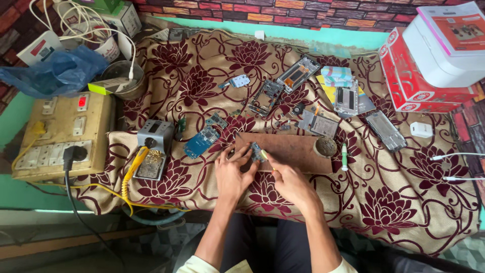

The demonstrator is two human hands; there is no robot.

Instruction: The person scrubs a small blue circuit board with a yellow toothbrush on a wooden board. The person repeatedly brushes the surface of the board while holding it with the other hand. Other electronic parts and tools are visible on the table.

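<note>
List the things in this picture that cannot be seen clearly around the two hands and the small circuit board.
- Small circuit board, head view: too small to tell its parts, and the left hand covers its near edge.
- Thin tool in the right hand: its handle is hidden inside the hand, so its kind is unclear.
- Brown work board: both hands cover its near left part.

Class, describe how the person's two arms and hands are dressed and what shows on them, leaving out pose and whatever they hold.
Both the left hand and the right hand are bare, without gloves; no rings or watch can be made out. The forearms are uncovered. Pale cream sleeves, pushed up near the elbows, show at the bottom edge.
</note>
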